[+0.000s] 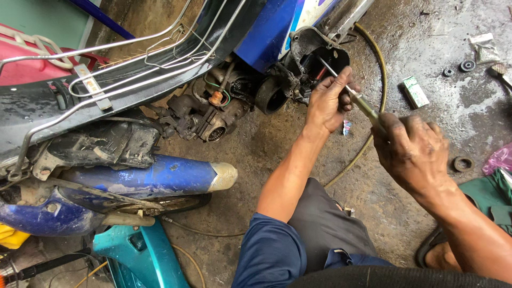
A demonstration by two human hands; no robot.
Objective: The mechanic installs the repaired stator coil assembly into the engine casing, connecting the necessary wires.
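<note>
Head view: my two hands work a long screwdriver into a scooter's open engine housing.

Tipped on the wet concrete floor (298, 144), the blue scooter (160, 176) fills the left. My left hand (328, 101) pinches the screwdriver (356, 96) shaft nearest the engine housing (314, 58). My right hand (410, 149), farther back, is closed around the handle. The tool's long axis runs from lower right up-left into the opening.

A small flat rectangular box (414, 91), green and white, lies on the wet concrete floor (426, 48) at about two o'clock from the picture's middle. Farther out toward two o'clock, near the top right corner, a small clear plastic bag (484, 48) with a white header strip lies on the floor. A crumpled pink plastic bag (498, 159) sits at three o'clock by the right edge.
</note>
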